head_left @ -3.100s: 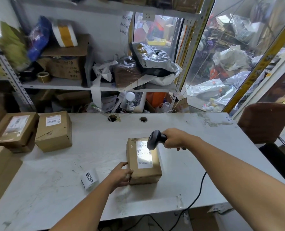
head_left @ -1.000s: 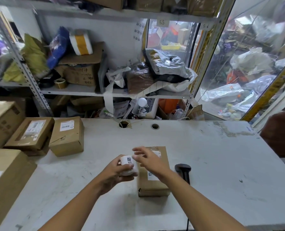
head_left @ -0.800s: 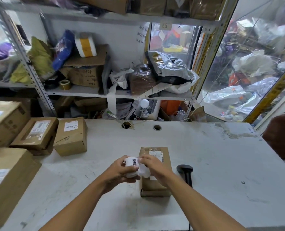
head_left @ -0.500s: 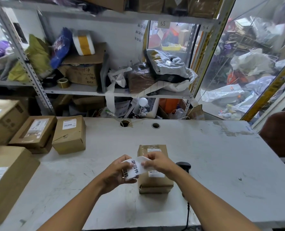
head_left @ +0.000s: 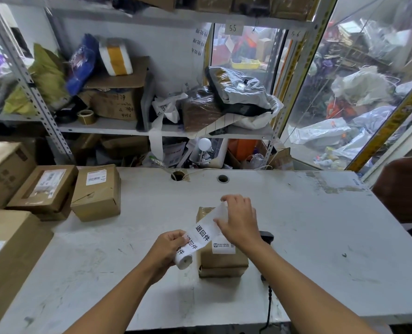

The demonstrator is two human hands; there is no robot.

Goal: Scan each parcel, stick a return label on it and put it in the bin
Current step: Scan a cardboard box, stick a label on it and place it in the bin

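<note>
Label roll [head_left: 184, 257] gripped in your left hand [head_left: 167, 247], nearest you; right hand [head_left: 236, 224] pinches strip [head_left: 206, 231] end, pulled taut over parcel [head_left: 220, 259] on worktop [head_left: 308, 237]. Tear cleanly at one label, press flat beside shipping label [head_left: 224, 247]. Scanner [head_left: 266, 236] just behind parcel.

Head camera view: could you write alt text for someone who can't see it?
A left hand grips a roll of return labels while the right hand pulls its strip out over a small cardboard parcel on a grey table. A barcode scanner lies beside it.
</note>
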